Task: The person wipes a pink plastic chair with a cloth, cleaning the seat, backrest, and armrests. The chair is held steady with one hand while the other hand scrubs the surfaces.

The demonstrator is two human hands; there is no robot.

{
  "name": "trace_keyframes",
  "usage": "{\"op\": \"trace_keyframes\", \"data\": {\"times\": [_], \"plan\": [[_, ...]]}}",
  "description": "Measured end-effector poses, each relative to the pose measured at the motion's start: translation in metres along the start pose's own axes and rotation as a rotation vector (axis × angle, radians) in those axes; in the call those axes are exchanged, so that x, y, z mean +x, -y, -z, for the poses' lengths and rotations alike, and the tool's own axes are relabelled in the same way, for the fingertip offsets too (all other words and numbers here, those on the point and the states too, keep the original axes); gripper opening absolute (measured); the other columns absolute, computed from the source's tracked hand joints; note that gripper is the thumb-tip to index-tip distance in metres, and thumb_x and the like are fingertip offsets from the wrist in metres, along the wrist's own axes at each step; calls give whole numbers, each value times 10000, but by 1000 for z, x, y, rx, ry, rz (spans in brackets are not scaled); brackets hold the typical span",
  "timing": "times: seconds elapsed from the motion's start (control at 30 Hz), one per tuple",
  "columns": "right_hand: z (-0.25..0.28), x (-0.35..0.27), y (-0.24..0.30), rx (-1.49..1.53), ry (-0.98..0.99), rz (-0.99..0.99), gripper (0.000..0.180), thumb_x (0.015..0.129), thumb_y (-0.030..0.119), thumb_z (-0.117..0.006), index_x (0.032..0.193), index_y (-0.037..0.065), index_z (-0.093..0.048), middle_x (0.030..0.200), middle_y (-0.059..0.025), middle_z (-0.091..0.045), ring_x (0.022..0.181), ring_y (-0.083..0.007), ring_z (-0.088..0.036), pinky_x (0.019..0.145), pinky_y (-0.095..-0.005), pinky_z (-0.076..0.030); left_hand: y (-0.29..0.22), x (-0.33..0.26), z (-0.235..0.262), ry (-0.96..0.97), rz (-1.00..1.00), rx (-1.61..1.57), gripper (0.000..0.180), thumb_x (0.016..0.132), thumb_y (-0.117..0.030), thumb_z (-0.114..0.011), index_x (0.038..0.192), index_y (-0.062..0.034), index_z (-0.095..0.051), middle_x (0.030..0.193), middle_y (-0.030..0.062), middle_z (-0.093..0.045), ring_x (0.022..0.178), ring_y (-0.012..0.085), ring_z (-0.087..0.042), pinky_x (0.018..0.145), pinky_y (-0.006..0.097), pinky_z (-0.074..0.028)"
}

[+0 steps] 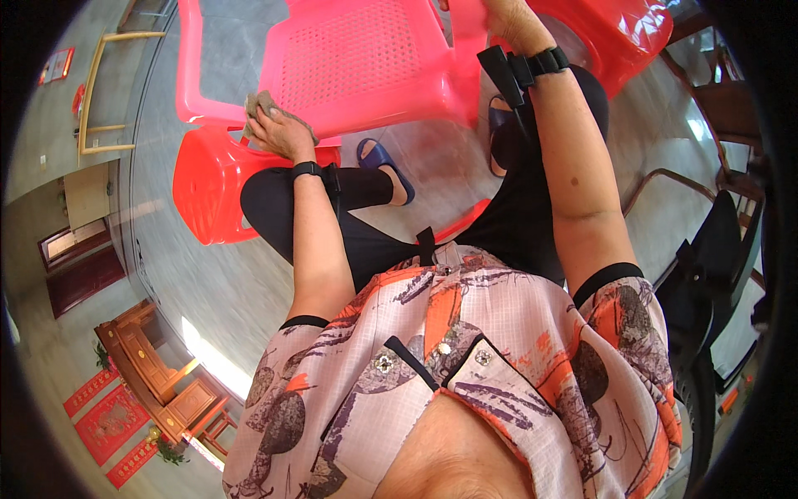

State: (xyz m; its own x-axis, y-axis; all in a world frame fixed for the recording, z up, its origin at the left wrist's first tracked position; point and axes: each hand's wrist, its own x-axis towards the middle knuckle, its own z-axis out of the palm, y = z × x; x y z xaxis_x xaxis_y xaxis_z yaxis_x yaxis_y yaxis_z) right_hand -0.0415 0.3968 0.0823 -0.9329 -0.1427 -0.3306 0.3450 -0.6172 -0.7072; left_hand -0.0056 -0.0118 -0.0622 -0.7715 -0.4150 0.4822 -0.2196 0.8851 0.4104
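A pink plastic chair (pixel 349 66) with a perforated panel lies tipped in front of my knees. My left hand (pixel 283 135) presses a crumpled grey-brown cloth (pixel 266 103) against the chair's frame, at its near left corner. At the top edge of the view, my right hand (pixel 514 27) is wrapped around the chair's right side, with a fingertip showing on the far side of the pink plastic. Part of that hand is cut off by the picture's edge. Both wrists wear black straps.
Close by my left knee stands a red plastic stool (pixel 208 187). Another glossy red plastic piece (pixel 615 37) is beyond my right knee. Blue slippers (pixel 387 166) are on my feet on the grey tiled floor. Dark chairs (pixel 723 116) stand at the right, wooden furniture (pixel 158 366) at the far left.
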Motion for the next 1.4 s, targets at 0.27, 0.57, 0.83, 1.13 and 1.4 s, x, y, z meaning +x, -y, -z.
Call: {"op": "trace_keyframes", "data": {"times": [0.27, 0.57, 0.83, 1.13, 1.4], "plan": [[4, 1, -5, -37, 28, 112, 224, 916, 291, -627, 844, 79, -637, 711, -60, -645, 594, -220, -618, 577, -341, -509, -76, -114, 1, 181, -365, -182, 436, 1037, -273, -504, 1434, -95, -531, 1506, 197, -462, 1473, 487, -273, 1212, 605, -192], [1, 2, -2, -33, 52, 67, 237, 910, 298, -631, 851, 69, -642, 724, -71, -660, 604, -228, -623, 595, -347, -523, -168, -152, 36, 427, -719, -409, 618, 903, -207, -685, 1484, -155, -481, 1525, 157, -436, 1459, 454, -322, 1186, 609, -261], [1, -2, 1, -39, -23, -30, 298, 891, 363, -638, 836, 70, -644, 702, -73, -655, 568, -235, -603, 574, -351, -518, -147, -122, 30, 451, -967, -165, 918, 730, -182, -839, 1530, -329, -413, 1552, 36, -429, 1436, 298, -402, 1122, 676, -296], [4, 3, -2, -12, 21, 57, 249, 912, 326, -620, 817, 97, -637, 693, -52, -648, 561, -230, -605, 552, -349, -512, -45, -47, 51, 580, -875, 203, 1019, 733, -260, -874, 1586, -274, -316, 1605, 57, -383, 1468, 350, -374, 1178, 602, -276], [6, 4, 0, -44, 73, 28, 235, 921, 303, -613, 831, 89, -649, 699, -53, -653, 573, -217, -611, 566, -336, -507, 24, 42, 71, 795, -428, 492, 1220, 690, -327, -913, 1645, -279, -154, 1705, 101, -177, 1528, 440, -219, 1211, 636, -197]]}}
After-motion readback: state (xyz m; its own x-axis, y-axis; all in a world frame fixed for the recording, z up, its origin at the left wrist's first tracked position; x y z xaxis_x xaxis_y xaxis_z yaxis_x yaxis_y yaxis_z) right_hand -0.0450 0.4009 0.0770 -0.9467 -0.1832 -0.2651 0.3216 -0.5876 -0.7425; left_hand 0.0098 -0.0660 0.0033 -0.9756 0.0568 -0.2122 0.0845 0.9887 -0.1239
